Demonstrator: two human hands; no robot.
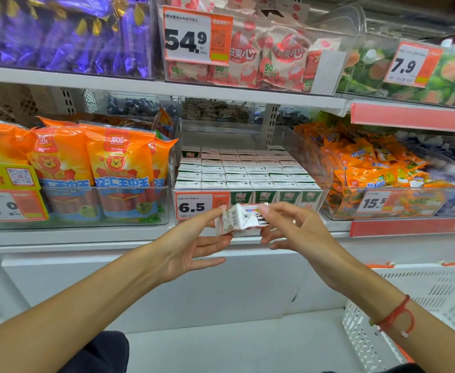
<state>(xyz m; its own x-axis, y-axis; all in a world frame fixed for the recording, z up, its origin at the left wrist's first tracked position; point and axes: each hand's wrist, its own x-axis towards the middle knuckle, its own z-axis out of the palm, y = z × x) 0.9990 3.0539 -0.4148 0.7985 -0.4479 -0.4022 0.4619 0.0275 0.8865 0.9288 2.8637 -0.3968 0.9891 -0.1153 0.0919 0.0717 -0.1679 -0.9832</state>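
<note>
Two bare arms (86, 300) reach out, and the left hand (194, 246) and right hand (296, 227) pinch a small white juice box (241, 219) between their fingers (264, 210), one at each end. Just behind the fingers sits a clear bin (320, 168) full of the same little boxes, with a 6.5 price tag (194, 207) beside the left fingertips.

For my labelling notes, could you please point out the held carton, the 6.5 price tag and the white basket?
carton (243, 219): head view, on its white top face.
price tag (192, 207): head view, on the printed 6.5.
white basket (441, 292): head view, on its slotted side wall.
</note>
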